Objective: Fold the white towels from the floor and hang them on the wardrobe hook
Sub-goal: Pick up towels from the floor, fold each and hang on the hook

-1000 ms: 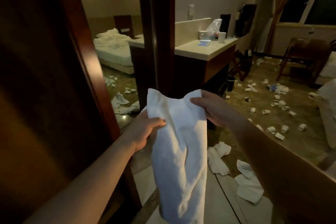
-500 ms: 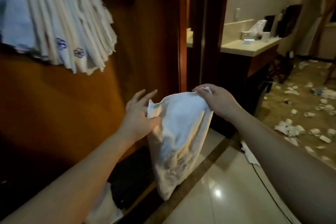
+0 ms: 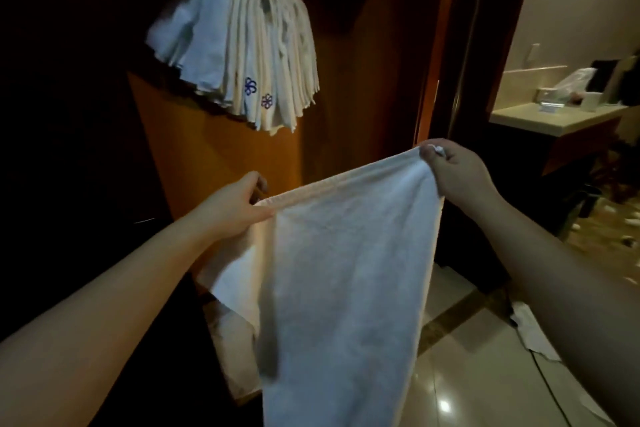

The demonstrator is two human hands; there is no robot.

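Dim wardrobe panel [image 3: 363,87] behind w/ stack of folded towels [image 3: 242,45] draped up top left, below it left hand [image 3: 235,208] pinching one top corner of white towel [image 3: 346,270], right hand [image 3: 460,170] pinching other corner, cloth stretched btwn hands, hanging over tiled floor [image 3: 485,374], tabletop [image 3: 554,118] far right.

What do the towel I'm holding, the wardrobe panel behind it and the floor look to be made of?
Towel: soft white woven cloth, likely cotton terry; it drapes limply and has a ribbed band along its top edge. Wardrobe panel: smooth orange-brown wood or veneer, satin finish. Floor: pale polished tile or stone, glossy, with bright light reflections.
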